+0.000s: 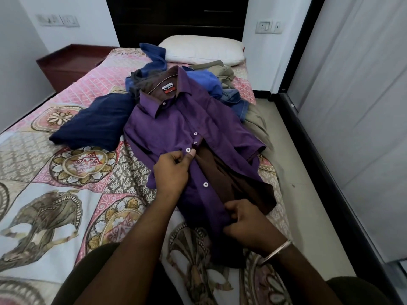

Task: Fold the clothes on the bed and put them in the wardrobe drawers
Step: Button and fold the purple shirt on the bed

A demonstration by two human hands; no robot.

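A purple button-up shirt [176,128] lies face up on the bed [66,172], collar away from me, its lower front open and showing a brown lining. My left hand [174,170] pinches the button placket near a white button at mid-chest. My right hand [244,221] grips the same front edge lower down, near the hem. A folded navy garment [94,126] sits left of the shirt. Behind the collar is a heap of blue, grey, denim and khaki clothes [211,84].
A white pillow [204,49] lies against the dark headboard [176,16]. A dark red bedside cabinet [66,64] stands at the back left. Tiled floor [293,172] runs along the bed's right side, beside pale sliding wardrobe doors [356,106] on a dark track.
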